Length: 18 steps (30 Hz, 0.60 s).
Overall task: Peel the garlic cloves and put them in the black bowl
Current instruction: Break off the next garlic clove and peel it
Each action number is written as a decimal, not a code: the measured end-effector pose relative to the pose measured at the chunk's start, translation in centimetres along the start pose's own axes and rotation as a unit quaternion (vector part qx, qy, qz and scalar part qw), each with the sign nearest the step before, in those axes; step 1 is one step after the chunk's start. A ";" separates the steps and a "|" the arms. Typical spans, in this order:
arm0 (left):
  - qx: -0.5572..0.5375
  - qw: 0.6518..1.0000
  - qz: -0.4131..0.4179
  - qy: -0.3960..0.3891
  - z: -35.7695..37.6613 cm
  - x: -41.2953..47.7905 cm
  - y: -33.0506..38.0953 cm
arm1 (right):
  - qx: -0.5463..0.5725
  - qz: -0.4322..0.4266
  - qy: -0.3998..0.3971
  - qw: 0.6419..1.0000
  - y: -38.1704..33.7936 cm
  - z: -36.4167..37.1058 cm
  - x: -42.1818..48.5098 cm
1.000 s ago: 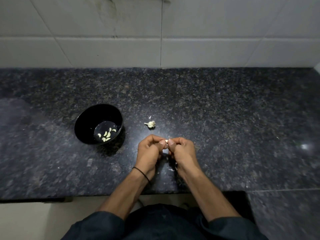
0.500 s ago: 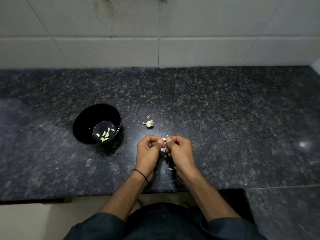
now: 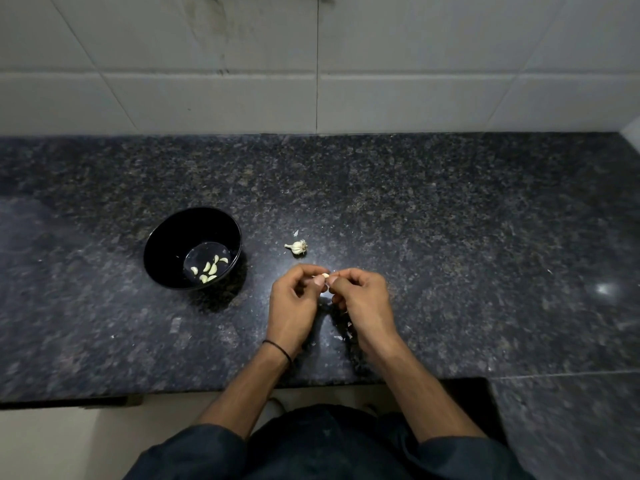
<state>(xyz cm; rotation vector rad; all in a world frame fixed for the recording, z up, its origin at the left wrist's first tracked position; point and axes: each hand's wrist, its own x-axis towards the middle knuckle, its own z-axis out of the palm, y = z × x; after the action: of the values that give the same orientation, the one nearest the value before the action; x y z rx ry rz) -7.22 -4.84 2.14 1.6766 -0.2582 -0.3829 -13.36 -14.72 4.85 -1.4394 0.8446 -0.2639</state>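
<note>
Head view, nearest first: your two forearms reach out from dark sleeves over the front edge of the speckled dark counter (image 3: pixel 450 237), and one thin black band (image 3: pixel 278 348) circles your left wrist. A few pale peel scraps (image 3: pixel 348 336) lie on the stone between your wrists; they are too small to count exactly.

Your left hand (image 3: pixel 294 306) and right hand (image 3: pixel 363 303) meet just above the counter with fingers curled. Both pinch one garlic clove (image 3: pixel 325 275) between thumbs and fingertips, so only a sliver of it shows.

Just beyond your knuckles, one small garlic bulb (image 3: pixel 297 247) rests on its side on the counter, with a single flake of skin (image 3: pixel 296 233) just behind it.

To your left, well apart from the hands, one black bowl (image 3: pixel 166 244) stands upright. Its bottom holds about seven peeled cloves (image 3: pixel 209 269) in a loose cluster.

Farthest back, a pale tiled wall (image 3: pixel 415 98) rises from the counter.
</note>
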 end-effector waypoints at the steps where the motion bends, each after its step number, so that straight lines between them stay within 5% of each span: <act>1: 0.004 1.000 0.004 0.003 0.0 0.1 0.0 | 0.001 0.000 -0.002 1.000 -0.1 0.0 0.0; 18: 0.001 0.999 0.034 -0.028 0.0 0.7 0.2 | -0.017 -0.021 -0.023 0.999 -0.3 -1.0 0.9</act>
<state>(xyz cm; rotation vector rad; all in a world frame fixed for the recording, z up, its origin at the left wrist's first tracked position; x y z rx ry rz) -6.61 -5.17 2.31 1.6572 -0.3554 -0.3788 -13.37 -16.10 4.88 -1.4920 0.7849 -0.2484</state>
